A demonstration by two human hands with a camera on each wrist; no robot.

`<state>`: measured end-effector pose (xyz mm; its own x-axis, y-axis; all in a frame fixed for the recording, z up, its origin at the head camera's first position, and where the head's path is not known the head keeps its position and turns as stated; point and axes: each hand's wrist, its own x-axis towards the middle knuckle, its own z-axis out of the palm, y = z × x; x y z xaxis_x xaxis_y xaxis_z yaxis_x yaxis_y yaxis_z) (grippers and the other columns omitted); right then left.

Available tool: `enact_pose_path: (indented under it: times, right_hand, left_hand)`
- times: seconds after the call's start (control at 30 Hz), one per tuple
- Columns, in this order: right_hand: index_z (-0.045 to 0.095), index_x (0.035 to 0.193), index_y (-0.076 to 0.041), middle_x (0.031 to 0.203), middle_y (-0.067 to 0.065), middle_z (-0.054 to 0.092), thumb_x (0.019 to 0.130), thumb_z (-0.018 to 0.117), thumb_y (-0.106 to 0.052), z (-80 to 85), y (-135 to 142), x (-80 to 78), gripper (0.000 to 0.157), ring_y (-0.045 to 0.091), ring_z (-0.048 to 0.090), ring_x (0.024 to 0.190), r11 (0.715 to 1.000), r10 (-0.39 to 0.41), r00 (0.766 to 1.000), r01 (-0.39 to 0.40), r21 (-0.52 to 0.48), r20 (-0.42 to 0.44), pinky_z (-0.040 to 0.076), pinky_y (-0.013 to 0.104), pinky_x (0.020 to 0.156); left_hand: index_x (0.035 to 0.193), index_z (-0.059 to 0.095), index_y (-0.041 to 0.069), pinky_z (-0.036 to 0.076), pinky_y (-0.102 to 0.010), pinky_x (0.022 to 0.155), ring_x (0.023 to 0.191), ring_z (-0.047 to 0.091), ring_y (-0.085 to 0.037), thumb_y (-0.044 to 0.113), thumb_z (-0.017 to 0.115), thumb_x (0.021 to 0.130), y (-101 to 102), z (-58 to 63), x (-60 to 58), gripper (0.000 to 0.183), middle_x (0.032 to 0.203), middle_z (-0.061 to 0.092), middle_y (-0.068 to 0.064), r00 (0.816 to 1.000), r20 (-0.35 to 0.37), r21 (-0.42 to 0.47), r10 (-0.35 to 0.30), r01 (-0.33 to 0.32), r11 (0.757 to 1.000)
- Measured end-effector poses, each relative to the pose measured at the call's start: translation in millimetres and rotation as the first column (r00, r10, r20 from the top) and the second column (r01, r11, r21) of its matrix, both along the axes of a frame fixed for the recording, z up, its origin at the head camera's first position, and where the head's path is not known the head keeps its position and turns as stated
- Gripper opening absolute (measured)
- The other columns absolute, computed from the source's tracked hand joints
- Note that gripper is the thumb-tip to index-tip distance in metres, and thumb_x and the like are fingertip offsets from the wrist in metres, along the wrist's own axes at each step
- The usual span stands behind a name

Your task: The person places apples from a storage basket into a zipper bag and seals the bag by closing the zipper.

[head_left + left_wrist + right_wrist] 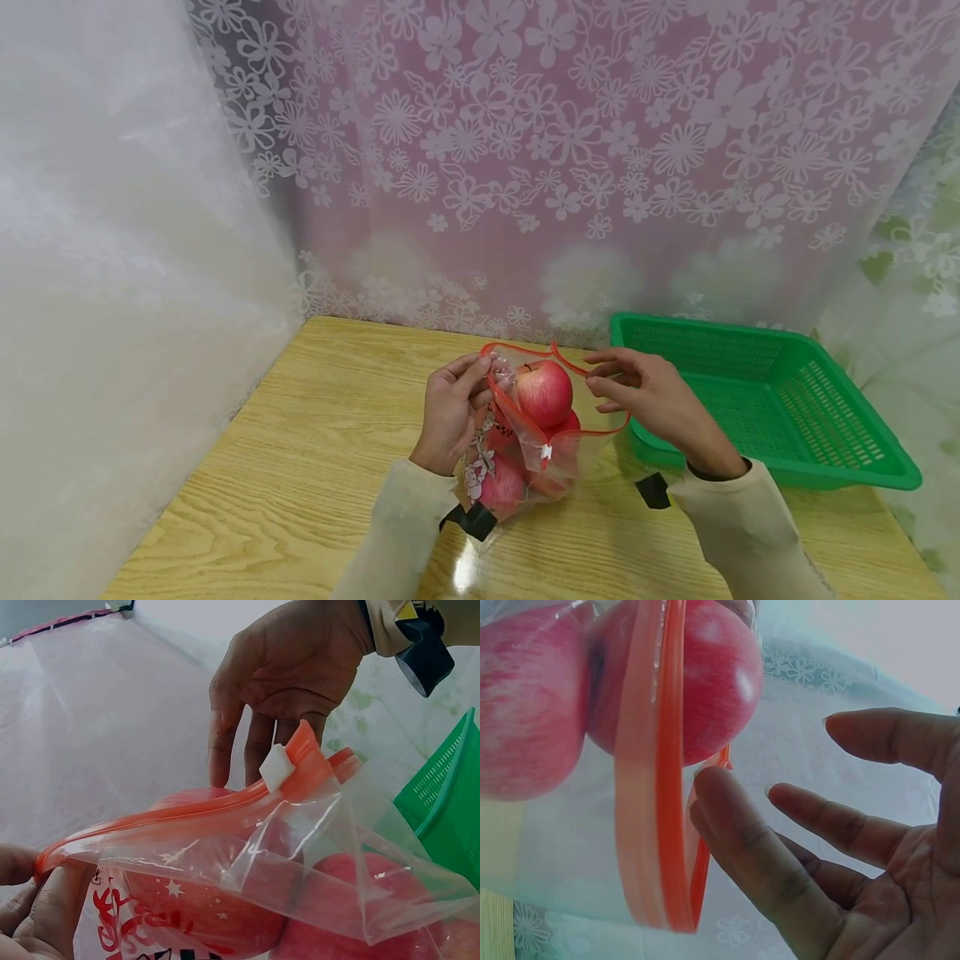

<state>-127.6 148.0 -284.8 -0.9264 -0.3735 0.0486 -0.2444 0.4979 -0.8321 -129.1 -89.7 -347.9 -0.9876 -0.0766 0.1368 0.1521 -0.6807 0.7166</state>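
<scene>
A clear zip bag (525, 492) with an orange zip edge and a white slider (546, 452) stands on the table, holding several red apples. The topmost apple (543, 393) sits in the bag's mouth, and another apple (352, 907) shows through the plastic in the left wrist view. My left hand (452, 408) pinches the orange rim on the left side between thumb and fingers. On the opposite side, my right hand (648, 393) has its fingers spread at the rim, with nothing gripped; in the right wrist view a fingertip (716, 784) is right at the zip edge.
A green plastic basket (757, 467) stands at the right, just beyond my right hand. The wood-grain table (315, 467) meets a flowered curtain (555, 167) at the back. A pale sheet (135, 275) hangs along the left side.
</scene>
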Motion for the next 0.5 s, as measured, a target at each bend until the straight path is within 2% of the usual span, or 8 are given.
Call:
enact_pose_path:
  times: [0.17,0.5]
  right_hand:
    - [0.053,0.132,-0.003,0.117,0.018,0.061,0.094,0.064,-0.030,-0.5,1,4.1,0.047,0.021,0.069,0.088,0.999,-0.006,1.000,0.007,0.034,-0.016,0.058,0.029,0.073]
    - [0.056,0.127,0.000,0.108,0.015,0.065,0.094,0.065,-0.022,-2.0,-1,12.9,0.041,0.017,0.068,0.085,0.999,0.010,0.996,-0.005,0.050,-0.088,0.059,0.032,0.069]
  left_hand:
    - [0.092,0.069,-0.001,0.056,-0.017,0.057,0.064,0.069,-0.011,-0.004,0.053,0.096,0,0.5,0.6,0.017,0.079,0.072,-0.006,1.000,0.007,0.010,-0.003,0.003,1.000]
    - [0.091,0.070,0.000,0.056,-0.018,0.059,0.066,0.070,-0.011,-0.003,0.053,0.097,0,0.7,0.2,0.018,0.080,0.072,-0.007,1.000,0.006,0.013,-0.010,0.010,1.000]
